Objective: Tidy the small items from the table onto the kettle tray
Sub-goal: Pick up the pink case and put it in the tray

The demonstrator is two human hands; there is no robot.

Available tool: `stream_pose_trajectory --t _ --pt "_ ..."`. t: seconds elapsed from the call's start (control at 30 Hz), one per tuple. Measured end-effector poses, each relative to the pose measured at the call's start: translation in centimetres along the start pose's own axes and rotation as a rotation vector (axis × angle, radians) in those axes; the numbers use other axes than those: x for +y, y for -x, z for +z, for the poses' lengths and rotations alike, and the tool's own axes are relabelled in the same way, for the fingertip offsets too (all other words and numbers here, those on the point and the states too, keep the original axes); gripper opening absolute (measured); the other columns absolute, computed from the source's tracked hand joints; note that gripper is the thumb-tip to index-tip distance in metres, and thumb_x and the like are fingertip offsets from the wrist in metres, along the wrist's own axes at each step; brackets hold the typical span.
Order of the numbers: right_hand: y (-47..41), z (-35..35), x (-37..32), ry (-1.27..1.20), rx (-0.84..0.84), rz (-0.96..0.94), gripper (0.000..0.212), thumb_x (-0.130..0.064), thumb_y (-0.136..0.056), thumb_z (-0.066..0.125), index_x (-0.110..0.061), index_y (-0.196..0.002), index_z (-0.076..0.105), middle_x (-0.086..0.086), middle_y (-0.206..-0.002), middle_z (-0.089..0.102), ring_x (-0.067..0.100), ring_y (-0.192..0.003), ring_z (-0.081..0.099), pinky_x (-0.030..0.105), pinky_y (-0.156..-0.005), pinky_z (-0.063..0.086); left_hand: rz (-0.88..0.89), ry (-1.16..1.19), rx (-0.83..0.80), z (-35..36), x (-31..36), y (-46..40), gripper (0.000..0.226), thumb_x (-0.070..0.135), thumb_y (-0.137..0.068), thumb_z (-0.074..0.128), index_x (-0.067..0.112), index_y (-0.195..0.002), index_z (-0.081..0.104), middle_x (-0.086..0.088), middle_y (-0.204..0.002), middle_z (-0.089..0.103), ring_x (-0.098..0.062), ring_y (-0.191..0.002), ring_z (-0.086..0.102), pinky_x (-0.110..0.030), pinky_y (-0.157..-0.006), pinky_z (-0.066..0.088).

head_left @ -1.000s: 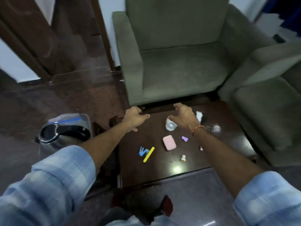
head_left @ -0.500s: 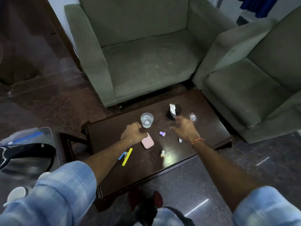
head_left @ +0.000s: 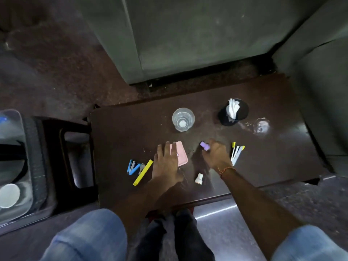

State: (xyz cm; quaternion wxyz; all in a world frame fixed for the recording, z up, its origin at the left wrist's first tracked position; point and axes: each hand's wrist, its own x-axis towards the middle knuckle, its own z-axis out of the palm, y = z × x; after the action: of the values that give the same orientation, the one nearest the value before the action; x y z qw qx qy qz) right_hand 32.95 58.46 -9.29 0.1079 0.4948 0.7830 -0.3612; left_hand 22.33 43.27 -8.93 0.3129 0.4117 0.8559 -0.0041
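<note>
Pink case (head_left: 181, 154) under L hand (head_left: 166, 164) — R hand (head_left: 217, 155) pinches purple cap (head_left: 204, 146).

dim room, glare on table (head_left: 282, 136), blurred, warped edges

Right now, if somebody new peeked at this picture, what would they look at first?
Probably the two hands in the middle of the dark table: the left hand lies over a pink case, and the right hand pinches a small purple piece. Next come the bright bits, a yellow strip and blue stapler to the left, and a clear glass farther back.
</note>
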Motion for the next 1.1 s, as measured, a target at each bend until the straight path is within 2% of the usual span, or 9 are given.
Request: stream_pose_trajectory --t 0.07,0.13,0.2,0.27,0.47,0.57,0.8,0.97,1.1 --pt "-2.0 1.8 1.0 0.03 0.0 0.007 0.031 -0.012 -0.086 0.056 -0.003 -0.115 0.057 0.016 -0.12 0.064 0.038 -0.108 0.06 0.041 -0.091 0.051 0.007 -0.043 0.0 1.9 0.0 -2.3 0.128 0.046 -0.063 0.084 0.011 -0.153 0.0 -0.011 -0.159 0.011 -0.038 -0.146 0.01 -0.048 -0.117 0.022" --pt "-3.3 3.3 1.9 0.105 0.013 0.0 0.035 -0.018 -0.089 0.056 -0.007 -0.122 0.057 0.017 -0.125 0.058 0.04 -0.11 0.058 0.042 -0.093 0.05 0.013 -0.078 0.009 3.4 0.0 -4.1 0.132 0.047 -0.059 0.087 0.011 -0.153 0.0 -0.011 -0.156 0.017 -0.036 -0.143 0.019 -0.047 -0.115 0.025" --pt "-3.7 4.1 2.6 0.153 0.056 -0.029 0.029 -0.019 -0.091 0.056 -0.006 -0.117 0.061 0.02 -0.122 0.055 0.042 -0.104 0.059 0.04 -0.087 0.048 0.019 -0.109 0.055 4.1 -0.1 -5.0 0.127 0.045 -0.06 0.087 0.009 -0.151 0.007 -0.011 -0.147 0.03 -0.033 -0.132 0.035 -0.043 -0.109 0.034" --pt "-3.2 4.3 2.6 0.126 0.087 -0.046 0.024 -0.017 -0.092 0.057 -0.003 -0.109 0.065 0.021 -0.115 0.057 0.041 -0.096 0.062 0.038 -0.082 0.049 0.013 -0.102 0.082 3.8 -0.3 -5.1 0.12 0.046 -0.06 0.085 0.009 -0.149 0.015 -0.009 -0.138 0.038 -0.029 -0.122 0.042 -0.04 -0.102 0.039" --pt "2.1 1.2 0.1 -0.058 0.133 -0.122 0.019 -0.011 -0.089 0.061 -0.003 -0.104 0.069 0.019 -0.107 0.061 0.035 -0.086 0.066 0.04 -0.083 0.054 -0.003 -0.027 0.083 -1.9 -0.5 -0.8 0.114 0.049 -0.061 0.084 0.011 -0.147 0.02 -0.007 -0.137 0.039 -0.027 -0.122 0.042 -0.041 -0.1 0.04" --pt "5.3 -1.5 -2.7 -0.097 0.198 -0.149 0.019 -0.017 -0.09 0.061 -0.007 -0.103 0.07 0.017 -0.106 0.063 0.035 -0.086 0.067 0.041 -0.079 0.055 -0.001 0.007 0.122 -6.8 -0.5 2.5 0.115 0.047 -0.06 0.084 0.013 -0.148 0.02 -0.006 -0.138 0.039 -0.027 -0.122 0.042 -0.041 -0.099 0.04" --pt "11.1 -8.7 -9.0 -0.188 0.362 -0.278 0.017 -0.023 -0.086 0.066 -0.013 -0.099 0.072 0.012 -0.1 0.063 0.033 -0.082 0.066 0.035 -0.075 0.051 -0.018 -0.032 0.248 -16.5 0.2 10.2 0.117 0.047 -0.06 0.082 0.013 -0.151 0.018 -0.004 -0.141 0.037 -0.028 -0.122 0.042 -0.04 -0.098 0.041" --pt "12.8 -12.2 -10.9 -0.186 0.41 -0.375 0.021 -0.02 -0.08 0.069 -0.014 -0.1 0.071 0.009 -0.098 0.066 0.027 -0.088 0.063 0.028 -0.08 0.044 -0.021 -0.036 0.3 -19.3 0.3 14.2 0.118 0.049 -0.059 0.081 0.01 -0.151 0.018 -0.006 -0.142 0.038 -0.03 -0.121 0.042 -0.042 -0.098 0.04" --pt "14.2 -13.1 -12.7 -0.196 0.436 -0.419 0.021 -0.02 -0.082 0.068 -0.013 -0.101 0.071 0.012 -0.097 0.067 0.03 -0.09 0.064 0.031 -0.08 0.046 -0.027 -0.042 0.315 -19.3 -0.7 16.8 0.12 0.052 -0.06 0.08 0.009 -0.152 0.015 -0.008 -0.141 0.038 -0.031 -0.119 0.042 -0.043 -0.097 0.04"
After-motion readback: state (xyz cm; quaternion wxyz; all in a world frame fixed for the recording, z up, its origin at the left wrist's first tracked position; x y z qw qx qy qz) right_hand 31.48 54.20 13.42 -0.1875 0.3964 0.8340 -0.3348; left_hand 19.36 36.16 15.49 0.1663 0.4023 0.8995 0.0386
